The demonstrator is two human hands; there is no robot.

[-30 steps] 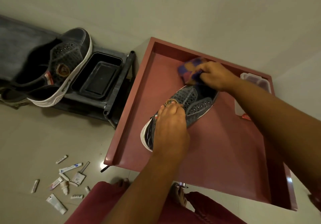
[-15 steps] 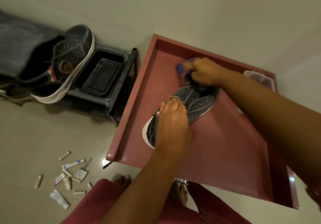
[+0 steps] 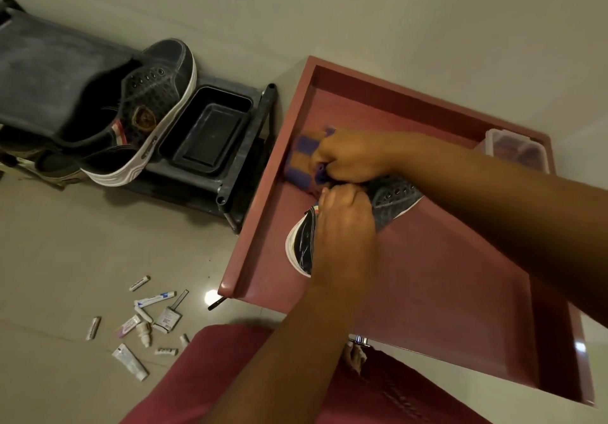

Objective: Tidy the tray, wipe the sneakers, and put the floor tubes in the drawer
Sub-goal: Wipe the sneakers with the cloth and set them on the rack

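- So, nearest the camera at bottom centre it's just the person's red-clothed legs, with a bare foot [image 3: 357,356] peeking out under the front edge of the open drawer [image 3: 444,308].
- Lower left of the frame: the tubes [image 3: 144,321] are scattered on the floor [image 3: 65,259], well apart from the drawer, so I'd say that part of the task isn't started.
- Left hand [image 3: 342,229] sits mid-frame on the heel half of the sneaker [image 3: 393,198], fingers curled over it, pinning it to the drawer bottom.
- What changed: the right hand [image 3: 353,157] with the purple-and-orange cloth [image 3: 304,160] has slid left over the last second, off the toe area toward the drawer's left wall, and the left hand has crept up to almost meet it. Right fingers are bunched tight on the cloth.
- My read: the wipe is still going and has worked across the upper, so this shoe is probably close to done.
- Containers: the drawer holds the sneaker, the cloth and a clear plastic box [image 3: 516,147] in its far right corner; can't tell what's inside it.
- Further back, upper left: the black tray [image 3: 184,157] on the dark rack [image 3: 243,147] looks empty, and the second sneaker [image 3: 144,111] lies just beside it on the same rack.
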